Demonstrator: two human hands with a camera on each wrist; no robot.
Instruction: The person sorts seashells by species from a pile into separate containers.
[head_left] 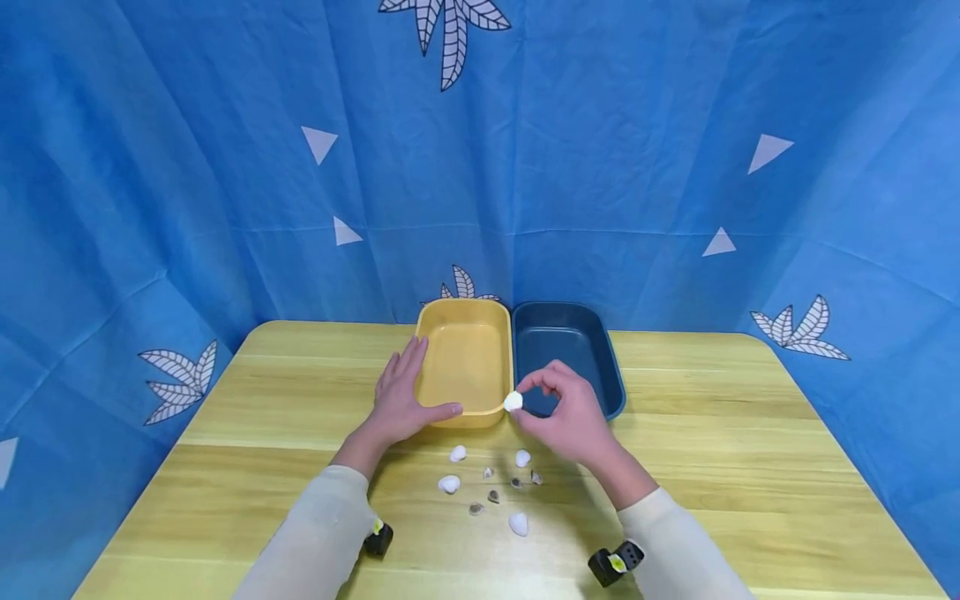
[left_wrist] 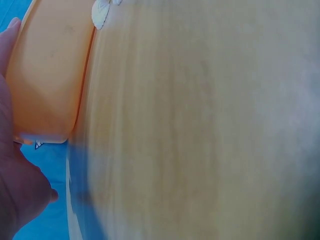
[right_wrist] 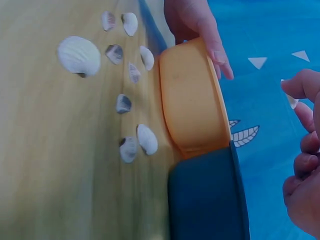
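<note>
Between thumb and index finger, my right hand (head_left: 567, 417) pinches a white seashell (head_left: 513, 402) near the front corner where two trays meet. The right wrist view shows that shell (right_wrist: 292, 101) mostly covered by the fingertips. My left hand (head_left: 401, 400) rests against the yellow tray (head_left: 463, 412), its straight fingers along the left side and its thumb at the front rim. Close beside that tray stands a dark blue tray (head_left: 617, 392), partly hidden by my right hand. No shells show inside the visible part of either tray.
In front of the trays, several white seashells (head_left: 518, 523) and several smaller greyish-brown shells (head_left: 493, 497) lie scattered on the wooden table (head_left: 300, 400). A blue curtain (head_left: 480, 167) with leaf and triangle prints hangs behind the table and along its sides.
</note>
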